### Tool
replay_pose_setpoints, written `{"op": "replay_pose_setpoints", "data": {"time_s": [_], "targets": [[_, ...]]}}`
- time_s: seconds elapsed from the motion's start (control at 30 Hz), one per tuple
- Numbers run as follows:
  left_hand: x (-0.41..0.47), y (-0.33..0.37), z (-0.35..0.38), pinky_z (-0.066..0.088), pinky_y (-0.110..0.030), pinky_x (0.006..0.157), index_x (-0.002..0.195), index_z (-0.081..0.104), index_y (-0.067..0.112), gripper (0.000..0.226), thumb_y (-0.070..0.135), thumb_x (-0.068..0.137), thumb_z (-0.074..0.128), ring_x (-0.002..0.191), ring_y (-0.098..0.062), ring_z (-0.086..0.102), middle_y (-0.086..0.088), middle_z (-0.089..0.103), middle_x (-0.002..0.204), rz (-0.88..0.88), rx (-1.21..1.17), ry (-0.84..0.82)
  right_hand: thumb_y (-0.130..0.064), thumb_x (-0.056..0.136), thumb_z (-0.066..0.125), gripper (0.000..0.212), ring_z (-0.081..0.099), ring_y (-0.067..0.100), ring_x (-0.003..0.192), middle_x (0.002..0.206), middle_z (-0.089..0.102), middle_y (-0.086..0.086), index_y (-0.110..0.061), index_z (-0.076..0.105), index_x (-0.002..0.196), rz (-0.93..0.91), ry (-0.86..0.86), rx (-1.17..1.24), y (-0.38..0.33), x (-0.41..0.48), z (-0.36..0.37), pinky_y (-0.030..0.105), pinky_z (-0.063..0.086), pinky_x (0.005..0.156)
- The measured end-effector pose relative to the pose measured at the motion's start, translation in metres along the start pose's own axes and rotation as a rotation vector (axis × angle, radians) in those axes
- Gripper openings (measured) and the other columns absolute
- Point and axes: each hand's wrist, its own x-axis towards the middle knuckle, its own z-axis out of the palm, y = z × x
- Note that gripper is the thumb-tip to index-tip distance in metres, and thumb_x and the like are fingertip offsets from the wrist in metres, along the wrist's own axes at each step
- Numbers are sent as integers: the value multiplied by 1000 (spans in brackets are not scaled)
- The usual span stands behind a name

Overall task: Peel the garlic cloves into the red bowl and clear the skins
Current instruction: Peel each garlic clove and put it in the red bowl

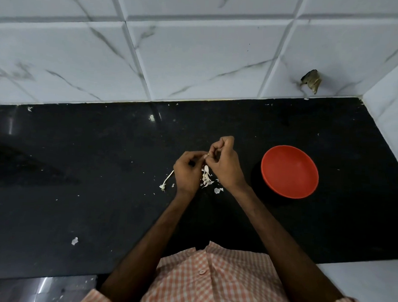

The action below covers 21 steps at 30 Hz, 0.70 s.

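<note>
Here, nearest you, your checked shirt (211,282) fills the bottom edge, and both bare forearms reach forward over the black counter (80,158). A lone scrap of skin (74,241) lies on the counter well off to your left. Further out your hands meet above the middle of the counter, and the garlic clove (206,155) sits right between their fingertips. It is mostly hidden, with only a small pale tip showing. Your left hand (188,170) has its fingers curled in, pinching the clove from the left. Your right hand (224,165) pinches it from the right, fingers bent and knuckles raised. Under the gap between them a small pile of white skins (206,179) lies on the counter, and a thin pale stem (166,180) lies just left of your left hand. The red bowl (289,172) stands upright to the right of your right hand, apart from it, its inside plain red. Beyond is the white marbled tile wall (196,60), with a dark ragged bit (311,81) on it at far right.
</note>
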Motion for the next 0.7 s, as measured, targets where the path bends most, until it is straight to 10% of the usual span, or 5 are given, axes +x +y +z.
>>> {"op": "replay_pose_setpoints", "data": {"time_s": [0.4, 0.7], "targets": [[3, 14, -1, 52, -23, 61, 107, 72, 7, 14, 13, 96, 65, 67, -3, 60, 7, 73, 84, -498, -575, -17, -1, 89, 63, 29, 58, 13, 75, 89, 53, 3, -14, 40, 100, 28, -71, -245, 8, 1, -9, 39, 55, 64], [4, 22, -13, 50, -23, 52, 114, 69, 20, 18, 20, 100, 58, 66, -4, 54, 9, 69, 89, -545, -684, -159, -2, 99, 49, 17, 57, 5, 88, 102, 57, -3, -9, 65, 98, -25, -6, -143, 6, -1, -10, 25, 50, 76]]}}
